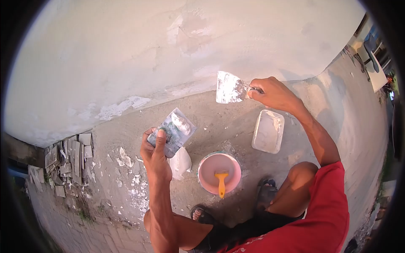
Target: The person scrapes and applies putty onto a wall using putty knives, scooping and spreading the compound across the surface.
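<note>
My left hand (156, 147) grips a flat, stained rectangular plate (171, 137), its thumb on top. A lump of white putty (181, 123) sits on the plate's far end. In my right hand (274, 95) is a putty knife (231, 87), its wide blade smeared white and pointing left, in front of the wall's foot. Between my feet and the wall stands a round bucket (201, 185) with a yellow-handled paintbrush (221, 181) in it. To its right lies a white rectangular tub (268, 131). A white bag (180, 163) is partly hidden behind my left hand.
The pale wall (126, 55) has patchy, peeling areas near its base. Broken tile pieces (76, 158) are piled at the left, and white flakes (137, 189) litter the concrete floor. My sandalled feet are close to the bucket.
</note>
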`<state>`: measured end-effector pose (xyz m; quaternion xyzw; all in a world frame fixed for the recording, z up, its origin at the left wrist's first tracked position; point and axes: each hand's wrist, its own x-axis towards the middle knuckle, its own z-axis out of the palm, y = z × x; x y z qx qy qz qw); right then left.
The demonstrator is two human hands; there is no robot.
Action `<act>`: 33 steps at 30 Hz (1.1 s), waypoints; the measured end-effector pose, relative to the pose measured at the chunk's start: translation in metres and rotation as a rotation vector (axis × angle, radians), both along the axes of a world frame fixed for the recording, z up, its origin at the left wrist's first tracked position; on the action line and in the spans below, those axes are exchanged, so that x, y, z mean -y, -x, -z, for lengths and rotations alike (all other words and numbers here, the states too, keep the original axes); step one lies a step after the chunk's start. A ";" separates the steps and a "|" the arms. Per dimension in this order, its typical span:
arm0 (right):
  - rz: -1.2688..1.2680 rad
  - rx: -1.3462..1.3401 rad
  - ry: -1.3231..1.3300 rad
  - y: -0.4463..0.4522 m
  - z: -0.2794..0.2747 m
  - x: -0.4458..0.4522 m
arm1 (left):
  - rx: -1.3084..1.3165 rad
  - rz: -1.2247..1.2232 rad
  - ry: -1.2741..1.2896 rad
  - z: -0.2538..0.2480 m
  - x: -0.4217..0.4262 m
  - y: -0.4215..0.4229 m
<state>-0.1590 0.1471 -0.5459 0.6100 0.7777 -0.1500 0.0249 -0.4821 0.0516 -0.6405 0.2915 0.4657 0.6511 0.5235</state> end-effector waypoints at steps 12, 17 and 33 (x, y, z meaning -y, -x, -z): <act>0.373 -0.743 -0.738 -0.090 0.154 -0.067 | -0.136 -0.074 0.044 0.006 0.007 -0.015; 0.399 -0.595 -0.812 -0.070 0.177 -0.111 | -0.152 -0.090 0.064 0.011 0.005 -0.013; 0.431 -0.802 -0.793 -0.057 0.176 -0.108 | -0.167 -0.045 0.027 0.018 0.003 -0.011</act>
